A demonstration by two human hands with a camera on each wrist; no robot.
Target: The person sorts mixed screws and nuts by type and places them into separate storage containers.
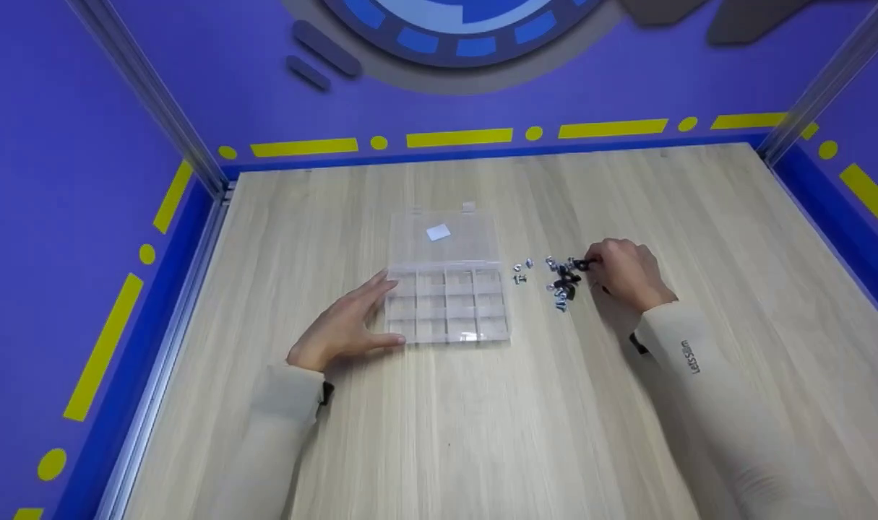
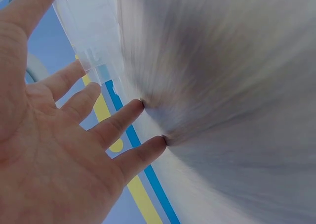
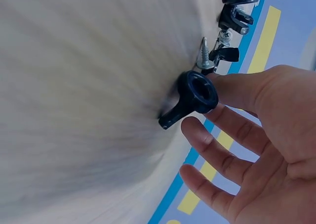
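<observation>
A clear plastic compartment box point(image 1: 446, 303) lies with its lid point(image 1: 402, 238) folded back. My left hand point(image 1: 348, 321) rests at the box's left side, thumb at the near corner and fingers at the left edge; its fingers spread fairly straight in the left wrist view. My right hand point(image 1: 625, 273) is at the right edge of a small pile of screws point(image 1: 560, 303) and black parts point(image 1: 567, 280). Between its thumb and index finger it pinches a black ring-ended piece point(image 3: 196, 93) with a short stem. A silver screw point(image 3: 205, 56) stands point up close to that piece.
A white label point(image 1: 438, 232) sits on the lid. Several loose screws point(image 1: 519, 279) lie between the box and the pile. Purple panels point(image 1: 482, 108) with yellow marks enclose the wooden table point(image 1: 439, 433) at the back and sides.
</observation>
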